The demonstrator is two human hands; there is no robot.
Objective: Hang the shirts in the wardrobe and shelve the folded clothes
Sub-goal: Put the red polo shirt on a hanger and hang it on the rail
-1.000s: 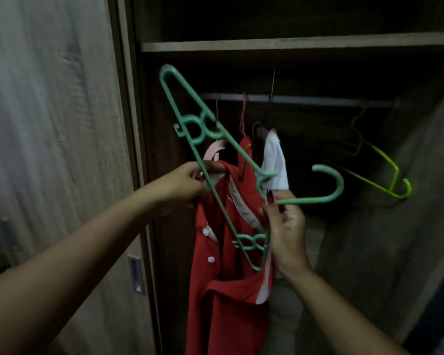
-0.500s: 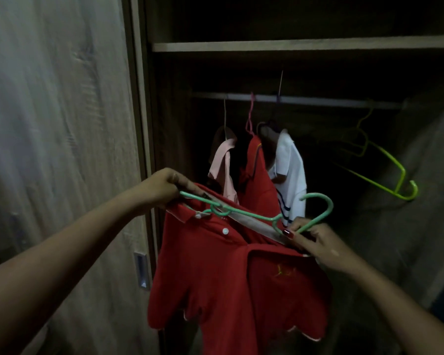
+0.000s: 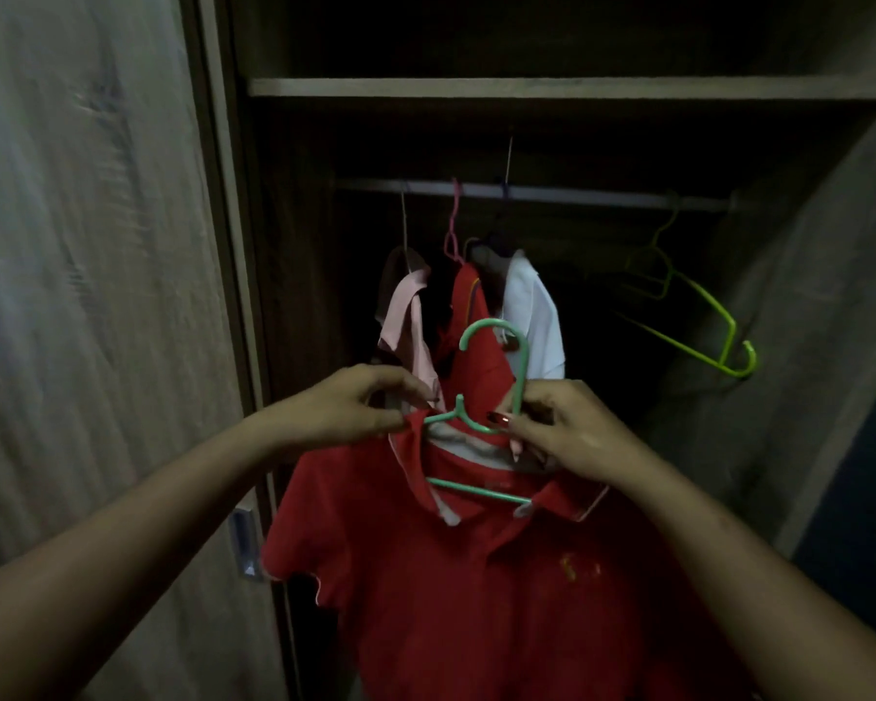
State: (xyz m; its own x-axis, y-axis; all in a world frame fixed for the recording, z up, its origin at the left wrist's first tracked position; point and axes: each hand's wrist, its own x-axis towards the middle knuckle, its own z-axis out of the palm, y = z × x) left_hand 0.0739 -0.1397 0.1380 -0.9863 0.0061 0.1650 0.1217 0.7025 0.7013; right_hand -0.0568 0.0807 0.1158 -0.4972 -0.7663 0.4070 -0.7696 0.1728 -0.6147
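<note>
Red shirt (image 3: 476, 574), mint-green hanger (image 3: 519, 366), lime hanger (image 3: 709, 321).

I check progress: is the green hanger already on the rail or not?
Not yet: the green hanger is in the right hand, hook below the rail.

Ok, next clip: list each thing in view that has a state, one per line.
Red polo shirt: on the hanger, held in front of the wardrobe, not yet on the rail.
Teal hanger: inside the shirt's collar, hook up, off the rail.
Left hand: gripping the collar.
Right hand: holding the hanger's neck.
Rail: carries pink, red and white garments.
Lime hanger: empty, hanging on the rail.
Wardrobe door: open.
</note>
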